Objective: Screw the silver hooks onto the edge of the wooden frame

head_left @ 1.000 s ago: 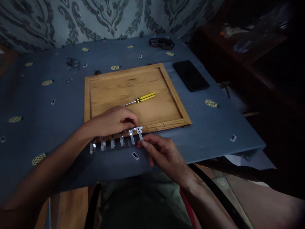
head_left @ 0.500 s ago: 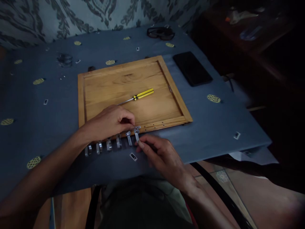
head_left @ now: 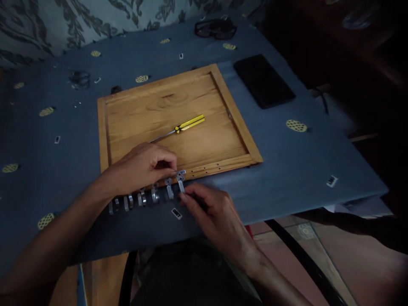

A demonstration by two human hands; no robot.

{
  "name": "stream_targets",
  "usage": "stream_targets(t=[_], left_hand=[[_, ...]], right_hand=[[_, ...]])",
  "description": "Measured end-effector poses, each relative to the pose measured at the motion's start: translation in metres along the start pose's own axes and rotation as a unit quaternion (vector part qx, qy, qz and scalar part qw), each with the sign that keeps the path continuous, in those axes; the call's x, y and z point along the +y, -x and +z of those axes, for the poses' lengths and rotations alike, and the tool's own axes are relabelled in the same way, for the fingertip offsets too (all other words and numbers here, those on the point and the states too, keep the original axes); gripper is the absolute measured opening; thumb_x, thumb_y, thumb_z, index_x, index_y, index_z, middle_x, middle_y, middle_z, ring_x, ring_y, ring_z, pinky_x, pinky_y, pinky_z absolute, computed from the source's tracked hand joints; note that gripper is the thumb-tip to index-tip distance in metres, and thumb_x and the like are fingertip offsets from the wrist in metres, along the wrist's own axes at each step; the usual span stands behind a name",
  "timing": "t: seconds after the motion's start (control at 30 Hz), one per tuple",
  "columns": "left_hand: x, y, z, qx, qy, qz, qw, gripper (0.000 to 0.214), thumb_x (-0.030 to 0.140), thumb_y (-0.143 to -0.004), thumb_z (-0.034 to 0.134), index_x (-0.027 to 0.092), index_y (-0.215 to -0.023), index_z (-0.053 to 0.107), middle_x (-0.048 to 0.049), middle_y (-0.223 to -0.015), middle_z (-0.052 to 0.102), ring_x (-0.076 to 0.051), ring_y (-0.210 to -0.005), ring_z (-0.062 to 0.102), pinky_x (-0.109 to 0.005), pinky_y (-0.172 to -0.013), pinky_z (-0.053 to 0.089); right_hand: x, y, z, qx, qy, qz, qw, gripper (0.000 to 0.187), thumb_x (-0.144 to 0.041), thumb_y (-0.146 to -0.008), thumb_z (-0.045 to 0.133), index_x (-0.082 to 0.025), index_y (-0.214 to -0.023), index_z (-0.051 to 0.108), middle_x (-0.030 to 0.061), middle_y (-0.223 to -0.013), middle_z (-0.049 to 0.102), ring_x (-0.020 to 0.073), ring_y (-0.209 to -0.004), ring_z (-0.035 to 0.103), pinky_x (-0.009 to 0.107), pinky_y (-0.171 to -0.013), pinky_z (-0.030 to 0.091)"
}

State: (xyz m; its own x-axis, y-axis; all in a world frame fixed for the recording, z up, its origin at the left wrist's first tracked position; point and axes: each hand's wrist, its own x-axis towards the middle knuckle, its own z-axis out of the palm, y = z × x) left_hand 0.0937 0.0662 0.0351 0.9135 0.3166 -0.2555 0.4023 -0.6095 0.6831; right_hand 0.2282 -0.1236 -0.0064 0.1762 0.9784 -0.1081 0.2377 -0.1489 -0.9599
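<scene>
A framed wooden panel (head_left: 229, 165) lies on the table, with several metal hooks (head_left: 154, 193) in a row along its near edge. Between thumb and fingers, my right hand (head_left: 213, 212) grips the lower end of the rightmost metal hook (head_left: 181, 180), whose holed plate rests at the panel's edge. My left hand (head_left: 145, 165) is closed in a pinch beside that plate; what its fingertips hold is too small to make out. Behind it, a screwdriver (head_left: 190, 123) with a yellow and black handle lies on the panel, its tip hidden by my left hand.
Small dark holes dot the panel's near rail, right of the hooks. A black phone (head_left: 264, 80) lies to the right on the blue tablecloth (head_left: 287, 170). Dark glasses (head_left: 216, 29) are at the back, and a small clear bundle (head_left: 78, 79) sits at the left.
The view has shifted slightly, so the panel appears a little lower left at its near edge. Both hands keep their places at the rightmost hook.
</scene>
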Motion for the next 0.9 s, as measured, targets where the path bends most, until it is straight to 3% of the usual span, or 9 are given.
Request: stream_targets(t=[0.33, 0.9], left_hand=[[0.0037, 0.0012, -0.0013, -0.001, 0.009, 0.016, 1.0, 0.021, 0.015, -0.096, 0.068, 0.019, -0.076, 0.071, 0.0042, -0.071, 0.067, -0.013, -0.073, 0.06, -0.026, -0.071, 0.039], [0.0067, 0.0004, -0.0015, 0.006, 0.029, 0.044, 0.999, 0.025, 0.014, -0.099, 0.065, 0.017, -0.075, 0.07, 0.0037, -0.07, 0.063, -0.012, -0.073, 0.061, -0.024, -0.072, 0.041]], right_hand=[[-0.002, 0.0033, 0.0013, 0.027, 0.043, -0.037, 0.998, 0.027, -0.026, -0.107, 0.056, -0.02, -0.081, 0.064, -0.0054, -0.063, 0.055, 0.0083, -0.054, 0.047, 0.021, -0.054, 0.033], [-0.0006, 0.0045, 0.0038, 0.045, 0.072, -0.064, 0.994, 0.026, -0.021, -0.107, 0.057, -0.019, -0.083, 0.067, -0.0047, -0.065, 0.061, 0.0076, -0.053, 0.051, 0.02, -0.054, 0.036]])
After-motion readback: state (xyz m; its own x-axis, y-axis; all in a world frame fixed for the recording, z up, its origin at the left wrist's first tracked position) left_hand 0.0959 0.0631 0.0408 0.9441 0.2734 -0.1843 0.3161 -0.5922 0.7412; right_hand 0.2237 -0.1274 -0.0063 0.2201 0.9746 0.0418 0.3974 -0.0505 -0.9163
